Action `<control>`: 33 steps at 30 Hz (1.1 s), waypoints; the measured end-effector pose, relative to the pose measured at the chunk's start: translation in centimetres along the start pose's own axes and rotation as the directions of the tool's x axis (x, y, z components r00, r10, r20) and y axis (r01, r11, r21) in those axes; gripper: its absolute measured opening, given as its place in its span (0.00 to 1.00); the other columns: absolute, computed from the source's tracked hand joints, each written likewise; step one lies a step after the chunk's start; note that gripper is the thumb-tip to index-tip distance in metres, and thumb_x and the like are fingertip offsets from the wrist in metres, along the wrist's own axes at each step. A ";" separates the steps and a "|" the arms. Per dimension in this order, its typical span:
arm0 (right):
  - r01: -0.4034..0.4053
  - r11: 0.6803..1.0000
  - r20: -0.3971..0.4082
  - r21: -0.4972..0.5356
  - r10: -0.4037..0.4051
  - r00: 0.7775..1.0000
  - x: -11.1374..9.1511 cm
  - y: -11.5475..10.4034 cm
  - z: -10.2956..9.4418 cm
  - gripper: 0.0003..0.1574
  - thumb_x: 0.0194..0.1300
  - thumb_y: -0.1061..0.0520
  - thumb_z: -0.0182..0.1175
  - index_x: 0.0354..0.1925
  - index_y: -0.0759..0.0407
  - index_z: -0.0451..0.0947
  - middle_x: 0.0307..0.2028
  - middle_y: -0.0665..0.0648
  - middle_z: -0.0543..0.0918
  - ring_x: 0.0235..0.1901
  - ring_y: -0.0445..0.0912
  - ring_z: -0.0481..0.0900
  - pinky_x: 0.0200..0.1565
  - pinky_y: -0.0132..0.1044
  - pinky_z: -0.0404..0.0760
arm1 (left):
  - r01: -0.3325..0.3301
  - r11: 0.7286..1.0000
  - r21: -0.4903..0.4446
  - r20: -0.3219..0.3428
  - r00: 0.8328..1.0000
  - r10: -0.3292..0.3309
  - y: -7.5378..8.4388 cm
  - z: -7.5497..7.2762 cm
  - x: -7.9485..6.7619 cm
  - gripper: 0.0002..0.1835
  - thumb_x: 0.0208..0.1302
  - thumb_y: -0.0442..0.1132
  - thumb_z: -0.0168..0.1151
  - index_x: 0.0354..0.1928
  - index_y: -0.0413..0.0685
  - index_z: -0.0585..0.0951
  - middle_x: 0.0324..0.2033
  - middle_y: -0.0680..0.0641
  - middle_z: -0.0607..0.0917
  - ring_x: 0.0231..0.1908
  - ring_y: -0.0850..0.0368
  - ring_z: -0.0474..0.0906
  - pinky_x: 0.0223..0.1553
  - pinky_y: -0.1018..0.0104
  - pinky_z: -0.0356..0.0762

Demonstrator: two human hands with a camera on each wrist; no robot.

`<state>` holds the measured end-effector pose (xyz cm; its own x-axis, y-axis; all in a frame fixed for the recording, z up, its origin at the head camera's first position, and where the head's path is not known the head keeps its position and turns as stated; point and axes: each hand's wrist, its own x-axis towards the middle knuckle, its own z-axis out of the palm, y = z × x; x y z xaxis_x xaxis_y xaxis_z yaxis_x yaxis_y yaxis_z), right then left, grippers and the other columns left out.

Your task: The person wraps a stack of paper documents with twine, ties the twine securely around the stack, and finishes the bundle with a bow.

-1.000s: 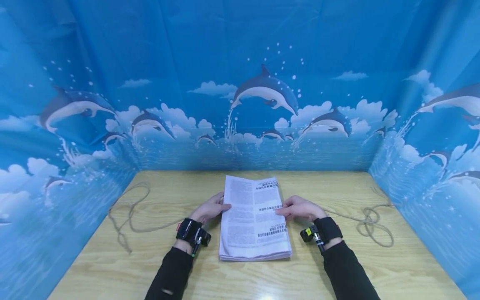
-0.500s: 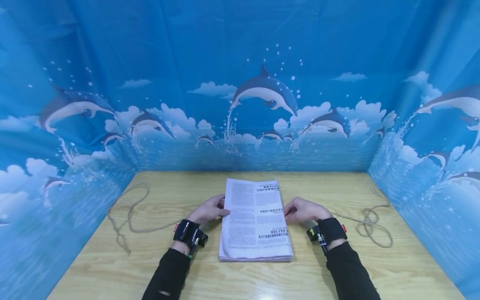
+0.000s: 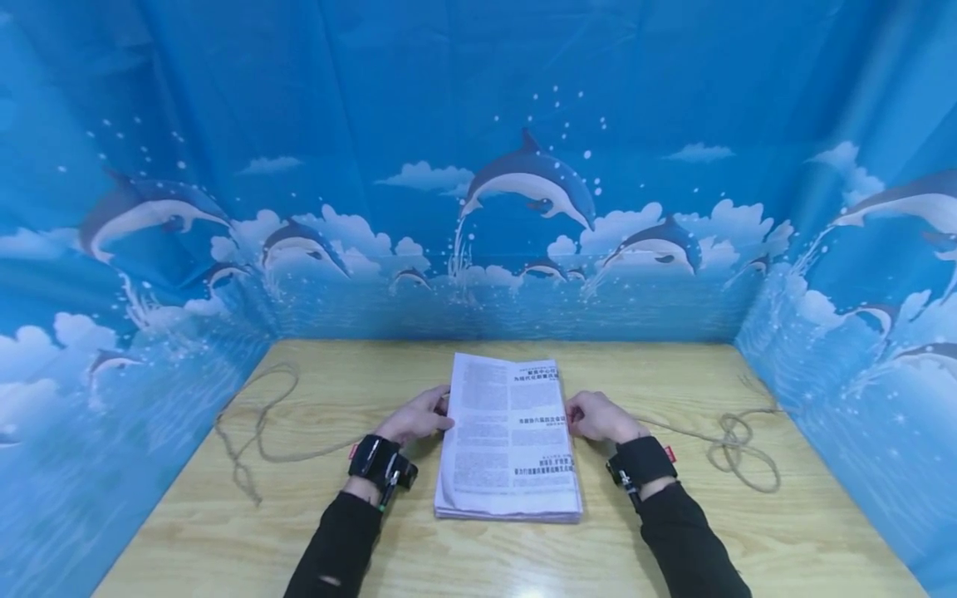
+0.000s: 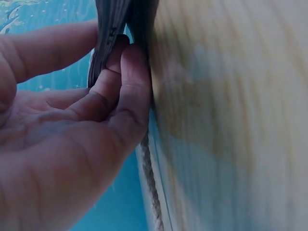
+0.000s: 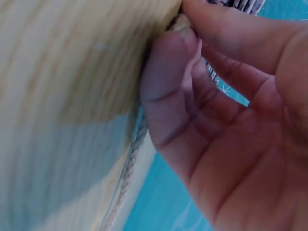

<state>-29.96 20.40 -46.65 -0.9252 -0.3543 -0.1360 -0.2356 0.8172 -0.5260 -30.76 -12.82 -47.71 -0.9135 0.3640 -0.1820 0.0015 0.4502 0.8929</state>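
A stack of folded newspapers (image 3: 504, 453) lies at the middle of the wooden table. My left hand (image 3: 419, 418) holds its left edge, thumb at the top sheet and the other fingers tucked beneath the layers (image 4: 108, 36). At the right edge, my right hand (image 3: 601, 418) pinches a bit of twine (image 5: 182, 23) between thumb and curled fingers. The twine's left length (image 3: 280, 460) trails out from behind the left hand. Its right length (image 3: 699, 435) runs away from the right hand into loose loops. The stack hides whatever twine lies under it.
The wooden table (image 3: 224, 531) reaches back to a blue curtain (image 3: 419, 75) with dolphins, which also encloses both sides. Black wrist straps with cameras, such as the left strap (image 3: 374, 459), sit close over the table.
My right thumb has left the top of the newspapers, and the right hand now pinches the twine at their right edge. The left hand stays at the left edge.
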 end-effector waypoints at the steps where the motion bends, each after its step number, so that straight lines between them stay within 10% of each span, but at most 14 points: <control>1: 0.000 1.000 -0.007 -0.005 0.000 1.000 0.0 0.0 0.0 0.10 0.56 0.69 0.60 0.22 0.57 0.76 0.20 0.49 0.72 0.22 0.43 0.69 0.28 0.33 0.67 | -0.006 1.000 -0.004 0.003 1.000 0.006 0.0 -0.1 0.0 0.39 0.59 0.24 0.60 0.72 0.35 0.58 0.40 0.39 0.79 0.36 0.50 0.75 0.32 0.66 0.70; 11: 0.054 0.999 0.010 -0.006 -0.054 0.999 0.1 0.5 0.0 0.09 0.56 0.67 0.64 0.24 0.56 0.77 0.21 0.48 0.75 0.23 0.42 0.71 0.30 0.33 0.69 | -0.117 0.969 0.218 0.030 0.993 0.113 -1.1 -2.1 -0.4 0.25 0.54 0.24 0.62 0.58 0.33 0.76 0.40 0.41 0.84 0.38 0.54 0.79 0.38 0.62 0.78; 17: 0.065 0.997 -0.010 -0.035 -0.065 0.998 -0.1 0.2 0.2 0.12 0.60 0.68 0.61 0.22 0.57 0.75 0.20 0.49 0.72 0.22 0.42 0.68 0.29 0.33 0.67 | -0.185 0.807 0.561 -0.015 0.972 0.233 -0.5 -1.7 -0.8 0.04 0.52 0.30 0.70 0.31 0.44 0.85 0.28 0.50 0.85 0.31 0.57 0.77 0.40 0.60 0.78; 21: 0.088 0.986 -0.049 -0.138 -0.096 0.994 -0.6 -0.4 0.5 0.11 0.63 0.68 0.58 0.27 0.56 0.78 0.25 0.51 0.77 0.26 0.43 0.72 0.32 0.37 0.72 | -0.184 0.707 0.682 -0.013 0.965 0.263 -0.1 -1.0 -0.7 0.07 0.60 0.33 0.65 0.25 0.49 0.83 0.24 0.54 0.80 0.29 0.58 0.73 0.37 0.61 0.75; 33: 0.075 0.957 -0.030 -0.280 -0.086 0.996 -1.2 -1.2 0.9 0.19 0.71 0.66 0.52 0.58 0.62 0.76 0.47 0.61 0.83 0.52 0.59 0.79 0.55 0.53 0.77 | -0.125 0.754 0.645 -0.043 0.979 0.199 0.4 -0.2 -0.8 0.04 0.64 0.35 0.63 0.32 0.51 0.85 0.27 0.53 0.84 0.29 0.59 0.77 0.38 0.59 0.77</control>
<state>-28.33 19.41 -46.56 -0.9098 -0.4099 -0.0648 -0.3780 0.8830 -0.2783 -30.16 -13.08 -47.08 -0.9113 0.4114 0.0174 0.3783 0.8197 0.4301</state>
